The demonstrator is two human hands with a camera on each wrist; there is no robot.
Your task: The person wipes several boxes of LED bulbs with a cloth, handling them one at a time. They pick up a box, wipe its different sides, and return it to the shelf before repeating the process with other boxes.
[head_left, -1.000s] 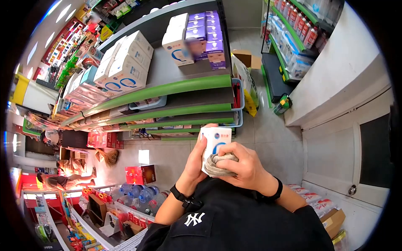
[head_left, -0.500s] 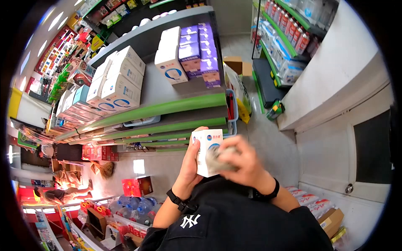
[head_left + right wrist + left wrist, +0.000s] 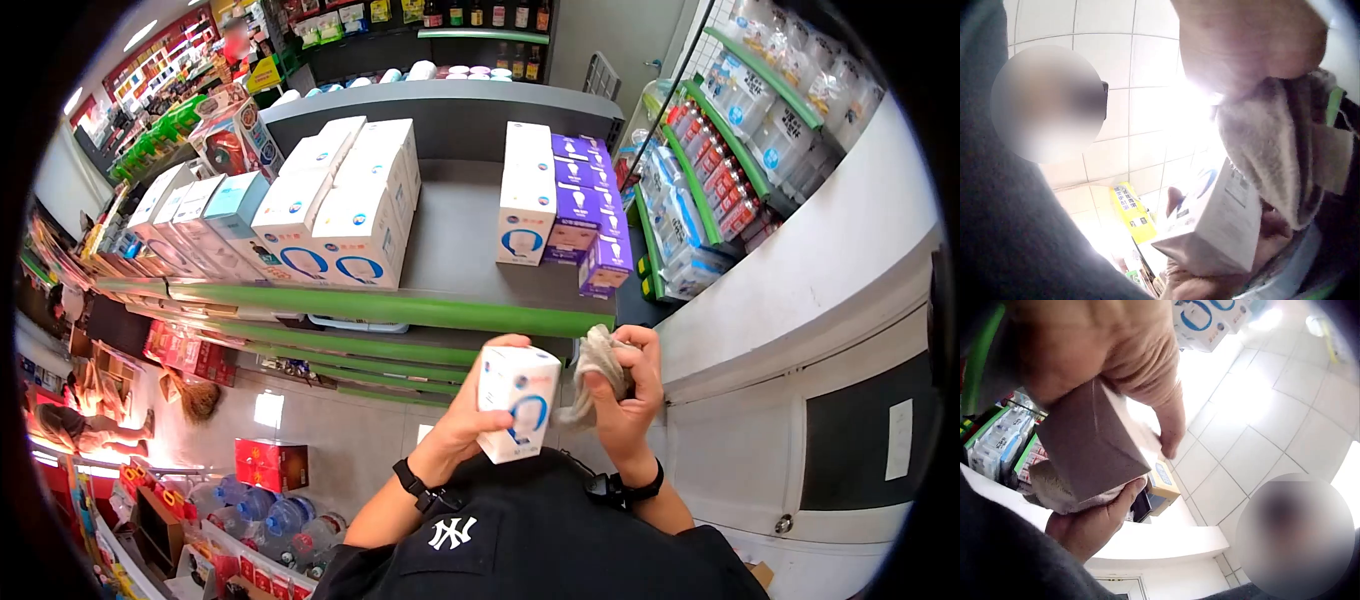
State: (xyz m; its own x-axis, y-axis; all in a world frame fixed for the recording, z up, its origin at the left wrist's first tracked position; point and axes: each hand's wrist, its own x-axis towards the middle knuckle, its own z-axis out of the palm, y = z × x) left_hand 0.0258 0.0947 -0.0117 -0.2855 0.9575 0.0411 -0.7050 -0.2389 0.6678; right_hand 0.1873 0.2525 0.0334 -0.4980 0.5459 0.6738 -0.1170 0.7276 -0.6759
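Note:
My left hand (image 3: 458, 418) grips a white carton (image 3: 522, 385) with a blue ring printed on its front, thumb across the front face. The carton tilts a little in front of my chest. Just to its right, my right hand (image 3: 632, 395) holds a crumpled grey-beige cloth (image 3: 596, 362) in curled fingers. Seen from the left wrist, the carton's plain end (image 3: 1100, 440) faces the camera and partly covers the cloth. In the right wrist view the cloth (image 3: 1266, 140) hangs from my hand over the carton (image 3: 1213, 219).
Ahead stands a grey shelf (image 3: 455, 225) with a green front edge. White cartons (image 3: 355, 215) stand at its left, and another white stack (image 3: 527, 200) sits beside purple boxes (image 3: 605, 235). A white door (image 3: 740, 440) is on the right; water jugs (image 3: 290, 515) are low left.
My right hand has lifted the cloth off the carton's front and moved it to the right. The carton has turned and tilted in my left hand. The head view has swung toward the shelf.

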